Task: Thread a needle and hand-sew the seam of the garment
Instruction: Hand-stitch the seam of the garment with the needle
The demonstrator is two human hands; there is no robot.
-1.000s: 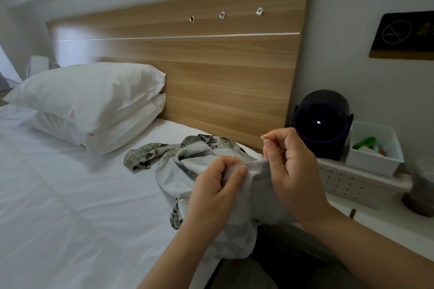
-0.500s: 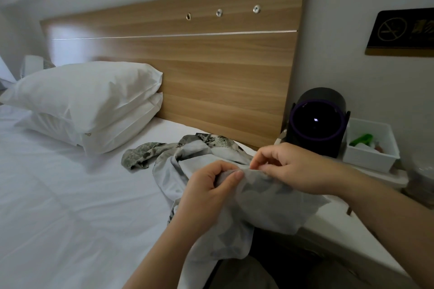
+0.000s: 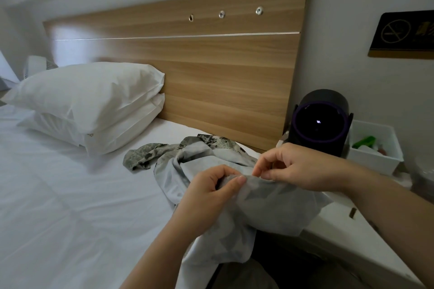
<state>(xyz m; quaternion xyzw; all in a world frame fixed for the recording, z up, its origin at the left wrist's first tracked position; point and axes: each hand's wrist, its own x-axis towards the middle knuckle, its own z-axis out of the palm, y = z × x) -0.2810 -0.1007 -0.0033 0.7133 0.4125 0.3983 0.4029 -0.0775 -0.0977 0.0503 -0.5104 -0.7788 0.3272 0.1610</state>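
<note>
View: head
Left hand [image 3: 211,195]: thumb and fingers curled, pinching a fold of the grey leaf-print cloth garment [image 3: 270,209], likely to tension the seam.
Right hand [image 3: 303,169]: fingertips pinched together at the fold edge, presumably on the needle, which is too small to see.
Garment: over the lap, trailing onto the white bed [image 3: 70,195].

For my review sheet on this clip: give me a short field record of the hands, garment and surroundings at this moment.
left hand: grips a fold of the garment
right hand: pinches the garment's folded edge near the left fingertips
needle: not discernible
garment rests partly on: white bed
nearby: stacked pillows, black round device
</note>
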